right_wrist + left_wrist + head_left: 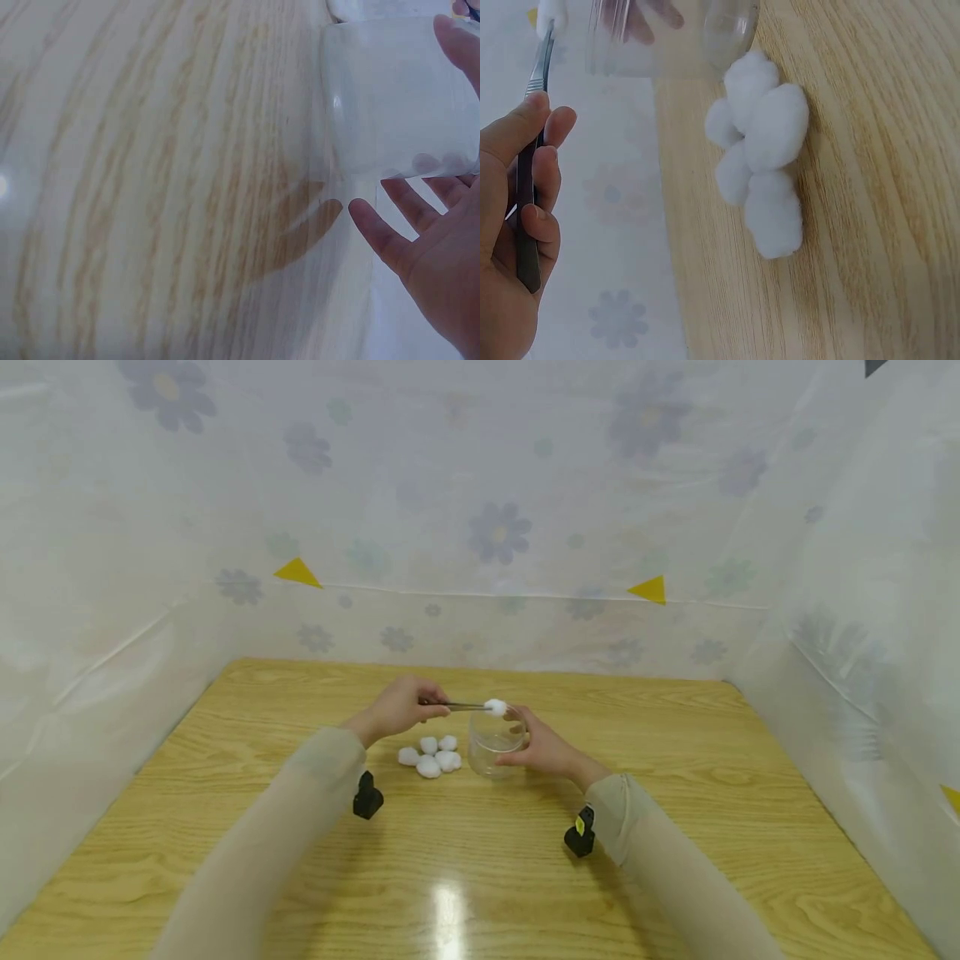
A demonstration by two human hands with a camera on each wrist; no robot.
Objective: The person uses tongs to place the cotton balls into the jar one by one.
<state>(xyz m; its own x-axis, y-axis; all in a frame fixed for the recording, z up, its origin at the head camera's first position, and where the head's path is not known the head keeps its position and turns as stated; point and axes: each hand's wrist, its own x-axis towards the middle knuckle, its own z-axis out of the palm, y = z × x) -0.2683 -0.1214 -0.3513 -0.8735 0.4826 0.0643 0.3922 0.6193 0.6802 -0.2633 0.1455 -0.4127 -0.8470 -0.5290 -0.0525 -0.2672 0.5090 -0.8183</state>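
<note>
In my left hand (405, 706) I hold metal tweezers (528, 172) between thumb and fingers, their tips pointing right. The tweezers grip a white cotton ball (496, 707) at the height of the mouth of a clear jar (486, 755), overlapping its rim in the head view. My right hand (551, 747) holds the jar from its right side, thumb in front and fingers round the back. The jar stands upright and its inside shows through as bare. Several more cotton balls (777, 129) lie bunched on the table just left of the jar.
The wood-grain table (465, 835) carries all of this. A pale flowered sheet (420, 485) hangs behind and along both sides, with yellow triangles (298, 572) on it. A black wrist camera (367, 796) hangs beneath each sleeve.
</note>
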